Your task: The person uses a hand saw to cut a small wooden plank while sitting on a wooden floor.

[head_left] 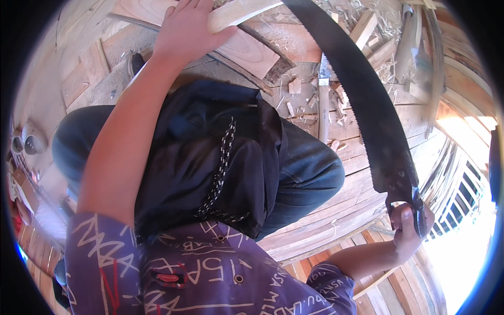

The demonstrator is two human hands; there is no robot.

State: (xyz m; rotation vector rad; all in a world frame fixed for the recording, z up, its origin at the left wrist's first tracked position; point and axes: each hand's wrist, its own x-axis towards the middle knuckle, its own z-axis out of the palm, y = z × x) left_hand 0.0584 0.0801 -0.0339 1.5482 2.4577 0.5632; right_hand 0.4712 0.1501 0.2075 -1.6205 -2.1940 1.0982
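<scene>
My right hand [409,227] is closed round the dark handle of a handsaw [365,86]. Its long, black toothed blade curves up to the top edge of the picture. At the top, my left hand [186,29] grips a pale strip of wood [244,11], thumb to one side; the fingertips run out of view. The saw's far end meets the top edge close to the strip's right end; whether they touch is cut off. Under the strip lies a wider wooden board [252,50] with a dark, rough edge.
Wood shavings and small offcuts [295,85] litter the plank floor. A hammer-like tool with a pale handle [324,105] lies beyond my right knee. Stacked planks [467,79] stand at the right, near a slatted white frame [462,194]. My crossed legs [310,168] and a black apron-like cloth fill the middle.
</scene>
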